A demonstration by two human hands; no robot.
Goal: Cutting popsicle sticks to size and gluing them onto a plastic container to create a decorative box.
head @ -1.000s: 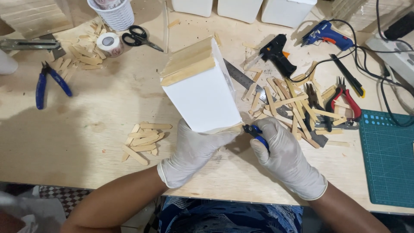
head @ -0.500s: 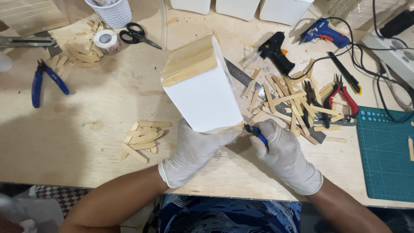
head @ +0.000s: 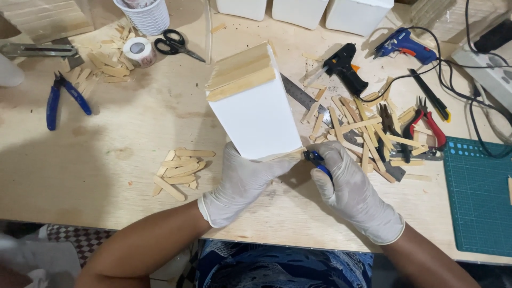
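Now, left hand (head: 240, 184), gloved, fingers clamped under the near bottom edge of the white box (head: 258, 114), tilting it up off the table (head: 106, 149). Right hand (head: 352, 192), gloved too, closed round blue-handled cutters (head: 316, 159), tips right at the box's lower corner, by a wood strip there. Just left of the left fingers, a small pile of sticks (head: 178, 172). Right of the right fingers, a bigger scatter of sticks (head: 362, 130), red pliers (head: 429, 125). Beyond, black glue gun (head: 346, 66), ruler (head: 298, 93), scissors (head: 176, 44).
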